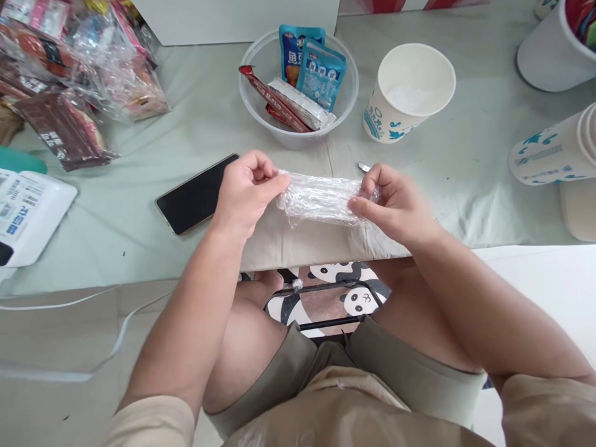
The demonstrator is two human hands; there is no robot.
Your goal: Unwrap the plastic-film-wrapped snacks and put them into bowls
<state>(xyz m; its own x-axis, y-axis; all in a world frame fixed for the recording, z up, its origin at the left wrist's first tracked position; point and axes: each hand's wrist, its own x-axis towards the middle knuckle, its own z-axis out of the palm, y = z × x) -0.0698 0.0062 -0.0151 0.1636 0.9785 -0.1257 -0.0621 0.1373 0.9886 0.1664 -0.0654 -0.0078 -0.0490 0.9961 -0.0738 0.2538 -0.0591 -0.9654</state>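
A crinkled clear plastic wrap (pixel 321 197) is stretched sideways between my two hands, just above the table's front edge. My left hand (pixel 249 189) pinches its left end between thumb and fingers. At the other end, my right hand (pixel 393 202) is closed on the plastic in the same way. Partly behind my left hand lies a black phone (pixel 193 195), screen up. A small metallic tip (pixel 364 166) shows beside my right fingers; what it belongs to is hidden. Beyond the wrap stands a clear plastic bowl (pixel 254 93) with blue pouches (pixel 321 74) and red snack sticks (pixel 274 99).
Right of the bowl is a paper cup (pixel 405 87) with something whitish inside. Stacked paper cups (pixel 554 146) and a white tub (pixel 556 53) stand far right. Packaged snacks (pixel 74 81) pile up at the back left, above a white device (pixel 35 211). A cable (pixel 116 341) hangs below.
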